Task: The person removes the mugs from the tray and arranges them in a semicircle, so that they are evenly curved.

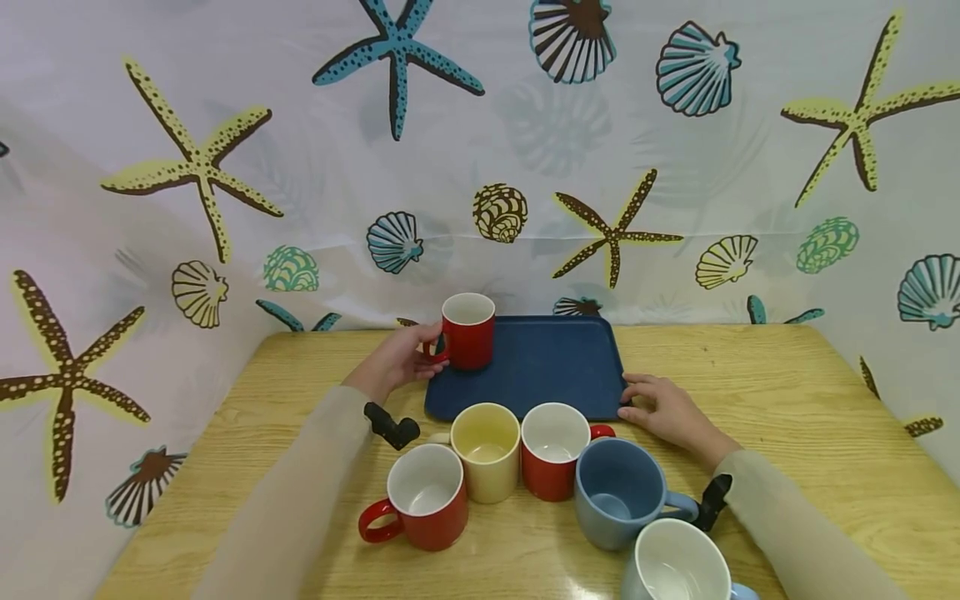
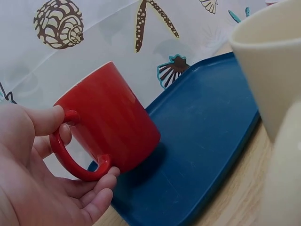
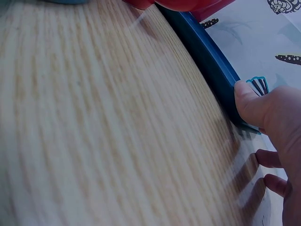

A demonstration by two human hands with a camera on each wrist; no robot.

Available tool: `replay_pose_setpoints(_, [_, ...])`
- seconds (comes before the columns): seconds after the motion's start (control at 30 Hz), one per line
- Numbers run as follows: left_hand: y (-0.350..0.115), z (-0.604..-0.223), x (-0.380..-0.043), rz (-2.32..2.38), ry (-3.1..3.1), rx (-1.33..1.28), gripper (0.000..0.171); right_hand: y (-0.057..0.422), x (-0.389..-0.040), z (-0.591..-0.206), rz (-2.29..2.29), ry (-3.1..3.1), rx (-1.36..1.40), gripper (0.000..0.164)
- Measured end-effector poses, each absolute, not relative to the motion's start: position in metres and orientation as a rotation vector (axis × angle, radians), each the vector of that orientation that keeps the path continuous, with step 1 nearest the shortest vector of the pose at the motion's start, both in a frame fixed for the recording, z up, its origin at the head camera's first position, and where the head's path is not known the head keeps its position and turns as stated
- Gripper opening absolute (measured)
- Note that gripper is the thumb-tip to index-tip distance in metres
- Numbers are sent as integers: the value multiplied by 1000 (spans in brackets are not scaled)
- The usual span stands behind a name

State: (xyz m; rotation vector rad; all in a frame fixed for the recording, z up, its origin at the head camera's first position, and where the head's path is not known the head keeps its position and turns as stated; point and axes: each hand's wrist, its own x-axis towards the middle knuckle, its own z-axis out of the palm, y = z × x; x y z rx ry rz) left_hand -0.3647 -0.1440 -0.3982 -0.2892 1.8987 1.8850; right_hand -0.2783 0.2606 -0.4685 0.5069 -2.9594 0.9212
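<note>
My left hand (image 1: 401, 358) holds a red mug (image 1: 471, 337) with a white inside by its handle. The thumb lies on top of the handle and the fingers curl under it in the left wrist view. That mug (image 2: 110, 117) is over the left end of a dark blue tray (image 1: 555, 367); whether its base touches the tray I cannot tell. At the tray's near right corner, my right hand (image 1: 663, 408) touches the rim with its thumb. Its other fingers spread along the right side, and two of them rest near the table in the right wrist view.
In front of the tray stand a red mug (image 1: 429, 521), a cream mug (image 1: 491, 483), another red mug (image 1: 547, 475), a blue mug (image 1: 611, 517) and a pale blue mug (image 1: 645, 575). Behind the wooden table (image 1: 757, 383) hangs a cloth (image 1: 465, 175) printed with sea shells and starfish.
</note>
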Motion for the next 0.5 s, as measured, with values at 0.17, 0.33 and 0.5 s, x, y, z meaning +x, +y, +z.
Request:
replay_pose_setpoints(0.17, [-146, -398, -358, 1884, 1896, -274, 33, 261, -279, -470, 932, -2953, 508, 24])
replay_pose_setpoints(0.33, [-148, -398, -353, 1885, 1899, -247, 31, 261, -279, -470, 924, -2959, 499, 24])
replay_pose_setpoints(0.5, [-149, -397, -345, 1915, 1873, -236, 32, 260, -279, -469, 928, -2956, 502, 25])
